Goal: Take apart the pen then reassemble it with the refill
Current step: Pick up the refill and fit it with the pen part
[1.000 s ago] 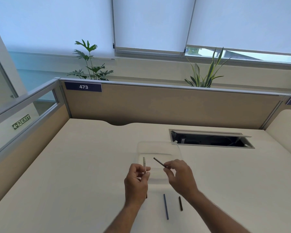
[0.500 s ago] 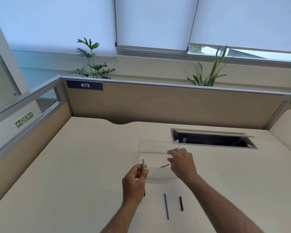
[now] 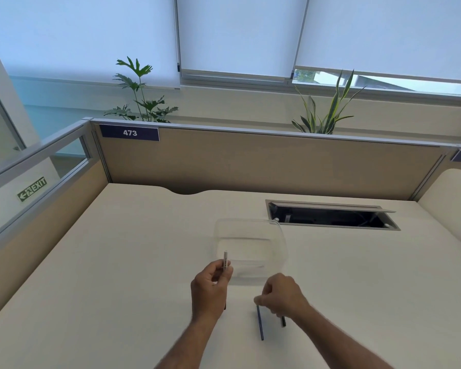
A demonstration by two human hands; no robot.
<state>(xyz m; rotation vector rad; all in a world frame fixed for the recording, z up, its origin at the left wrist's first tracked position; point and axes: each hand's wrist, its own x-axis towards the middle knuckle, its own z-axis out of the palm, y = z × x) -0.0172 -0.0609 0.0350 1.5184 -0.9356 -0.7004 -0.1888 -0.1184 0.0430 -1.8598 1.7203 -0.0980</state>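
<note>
My left hand (image 3: 209,291) is shut on the pale pen barrel (image 3: 225,259) and holds it upright; the barrel's dark lower end shows below the palm. To its right, my right hand (image 3: 282,295) is low over the desk, with thumb and forefinger pinched on the far end of a thin blue refill (image 3: 260,326) that lies on the desk. A short dark pen piece (image 3: 283,322) lies just right of the refill, its far end hidden under my right hand.
A clear plastic container (image 3: 250,227) stands on the cream desk just beyond both hands. An open cable hatch (image 3: 330,218) is set into the desk at the back right. Brown partition walls (image 3: 250,161) close the desk at the back and left.
My right hand carried a thin dark piece to the container, let it go there, then came back down to the blue refill. My left hand has stayed put with the barrel.
</note>
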